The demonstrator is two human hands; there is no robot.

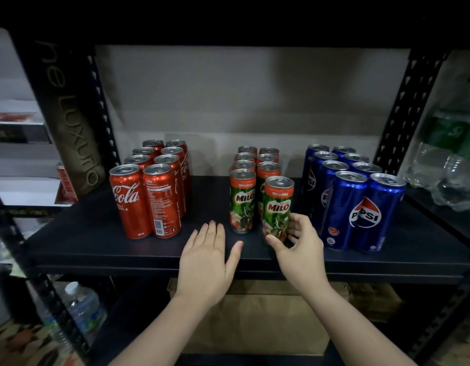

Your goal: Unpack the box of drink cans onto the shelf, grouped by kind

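Three groups of cans stand on the dark shelf [96, 233]. Red Coca-Cola cans [149, 186] are on the left, green Milo cans [245, 178] in the middle, blue Pepsi cans [344, 191] on the right. My right hand [298, 243] grips the lower part of a front Milo can [277, 207], which stands at the right front of the Milo group. Flat on the shelf's front edge lies my left hand [209, 257], fingers straight, left of the Milo cans and holding nothing.
A brown cardboard box [255, 320] sits on the level below the shelf. Water bottles [82, 307] stand at the lower left. Black perforated uprights [403, 107] frame the bay. Wrapped bottles [450, 159] fill the right side, and a dark lettered box [70, 122] leans at the left.
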